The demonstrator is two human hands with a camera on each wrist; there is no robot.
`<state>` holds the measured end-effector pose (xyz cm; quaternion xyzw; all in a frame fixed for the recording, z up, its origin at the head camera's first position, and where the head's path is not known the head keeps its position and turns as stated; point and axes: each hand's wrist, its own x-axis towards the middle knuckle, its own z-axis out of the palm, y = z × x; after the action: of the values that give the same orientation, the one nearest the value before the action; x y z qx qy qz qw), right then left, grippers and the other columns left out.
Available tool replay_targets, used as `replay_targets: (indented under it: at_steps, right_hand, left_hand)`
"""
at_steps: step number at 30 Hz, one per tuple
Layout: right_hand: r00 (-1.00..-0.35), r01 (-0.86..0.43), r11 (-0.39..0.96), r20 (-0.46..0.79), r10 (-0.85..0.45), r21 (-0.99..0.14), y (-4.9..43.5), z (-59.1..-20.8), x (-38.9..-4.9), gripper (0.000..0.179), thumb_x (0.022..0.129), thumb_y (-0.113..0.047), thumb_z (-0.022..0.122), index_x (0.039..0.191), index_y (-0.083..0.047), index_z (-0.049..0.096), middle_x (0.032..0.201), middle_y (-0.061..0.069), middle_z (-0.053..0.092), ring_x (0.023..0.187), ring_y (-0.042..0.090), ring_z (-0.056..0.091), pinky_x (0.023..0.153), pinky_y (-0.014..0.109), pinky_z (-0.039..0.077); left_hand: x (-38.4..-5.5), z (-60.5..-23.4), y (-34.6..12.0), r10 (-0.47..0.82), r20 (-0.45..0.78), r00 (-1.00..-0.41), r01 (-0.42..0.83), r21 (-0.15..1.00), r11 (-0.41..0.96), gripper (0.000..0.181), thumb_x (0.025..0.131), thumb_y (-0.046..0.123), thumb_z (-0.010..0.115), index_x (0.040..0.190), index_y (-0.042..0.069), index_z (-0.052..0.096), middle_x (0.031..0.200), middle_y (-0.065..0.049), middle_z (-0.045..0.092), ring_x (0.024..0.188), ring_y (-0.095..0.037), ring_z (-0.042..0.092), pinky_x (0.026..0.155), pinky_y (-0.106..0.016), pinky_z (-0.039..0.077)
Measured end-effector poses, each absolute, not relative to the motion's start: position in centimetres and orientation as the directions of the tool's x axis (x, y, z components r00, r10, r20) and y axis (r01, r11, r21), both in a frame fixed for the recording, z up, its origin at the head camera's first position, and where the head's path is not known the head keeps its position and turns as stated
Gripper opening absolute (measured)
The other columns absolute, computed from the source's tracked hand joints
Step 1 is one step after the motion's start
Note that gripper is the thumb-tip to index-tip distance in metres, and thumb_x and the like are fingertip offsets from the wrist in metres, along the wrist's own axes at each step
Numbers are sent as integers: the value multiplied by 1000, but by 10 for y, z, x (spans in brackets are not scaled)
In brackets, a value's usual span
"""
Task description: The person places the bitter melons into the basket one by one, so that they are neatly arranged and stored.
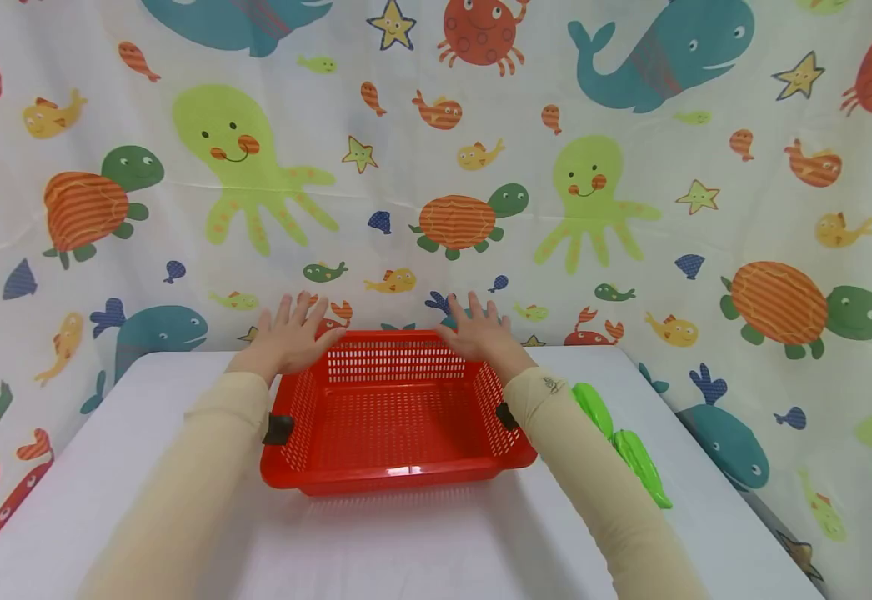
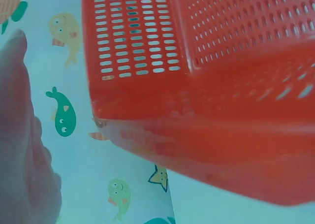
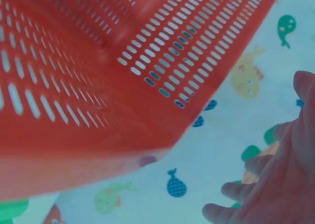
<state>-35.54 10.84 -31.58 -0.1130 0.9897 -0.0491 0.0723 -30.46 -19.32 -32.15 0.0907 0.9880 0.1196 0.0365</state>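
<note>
A sea-creature backdrop (image 1: 308,125), with whales, turtles, crabs and octopuses, hangs behind a white table (image 1: 376,558). On the table stands a red basket (image 1: 346,480), its long axis running left to right across the person's front, its short sides facing the two arms and its mouth facing up. The slotted far wall lies toward the backdrop, the smooth near rim toward the person

Both forearms, in cream sleeves (image 1: 203,450), reach forward and angle inward, one along each short side of the basket. In the head view the left hand (image 1: 291,337) and the right hand (image 1: 483,329) overlap the basket's far corners, fingers straight and spread, pointing away. Neither grips the basket: each wrist view, unlike the head view, shows a strip of backdrop between hand and basket (the left hand is seen there nearly edge-on, so its spread is plainer from the head). The right wrist view shows the right fingers fanned apart

To the right of the basket, partly behind the right sleeve, lies a bright green item (image 1: 640,462) running lengthwise toward the near right; whether it is one narrowed piece or two end to end, I cannot tell. Smallest are the black pieces (image 1: 278,429), one beside each short side of the basket
</note>
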Motion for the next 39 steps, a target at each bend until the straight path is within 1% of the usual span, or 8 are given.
replay_targets:
  at_steps: [5,9,16,22,26,29,35,39]
  right_hand:
    - [-963,-229,966,-116,-243,-123,115,-310,-345,71,100,-62,25,158,-29,1,164,10,-3,147,42,2,115,62,9]
    - [-959,-252,960,-104,-265,-117,121,-309,-335,72,100,-62,27,158,-29,3,164,11,-1,147,43,5,115,62,11]
    - [-942,-318,942,-73,-327,-104,136,-309,-314,72,100,-59,32,158,-25,6,163,14,5,146,45,11,114,63,14]
    - [-940,-323,932,-56,-335,-163,150,-313,-302,72,100,-58,35,158,-24,8,163,14,7,145,44,12,113,65,14]
    - [-933,-343,918,-36,-357,-197,157,-319,-296,73,100,-56,38,158,-22,10,162,16,10,145,45,13,112,66,17]
    - [-929,-356,910,-19,-369,-212,163,-323,-291,73,100,-54,40,158,-19,12,162,17,12,144,46,15,110,67,21]
    - [-934,-341,908,-22,-357,-244,173,-328,-283,75,99,-54,41,158,-18,13,162,17,13,144,46,16,108,68,24]
    - [-938,-327,906,-27,-346,-268,178,-331,-280,76,99,-54,42,158,-19,12,162,17,13,143,46,16,107,69,26]
  left_hand:
    - [-305,-323,-197,277,-29,-960,255,305,917,78,102,54,31,157,6,5,160,-26,-6,144,-50,-9,110,-70,-1]
    - [-303,-327,-204,333,28,-942,317,394,863,74,102,48,41,155,3,17,159,-28,4,144,-51,-2,110,-71,7]
    - [-292,-334,-222,311,59,-948,291,550,783,66,98,40,57,150,5,35,151,-29,26,136,-50,28,100,-70,34]
    - [-280,-348,-237,303,104,-947,300,623,722,69,95,44,60,147,4,38,147,-25,34,132,-46,35,99,-66,39]
    - [-273,-359,-247,296,134,-946,305,683,664,65,95,38,62,147,5,39,144,-21,38,131,-42,36,102,-63,37]
    - [-269,-366,-254,282,145,-948,298,711,637,63,96,34,62,147,6,38,142,-21,38,132,-42,35,104,-63,35]
    - [-262,-375,-261,255,111,-961,244,774,584,66,95,38,62,149,11,37,147,-20,33,134,-43,32,101,-62,39]
    - [-259,-378,-264,250,73,-965,205,805,557,65,95,41,62,148,13,39,147,-19,34,134,-44,32,97,-64,43]
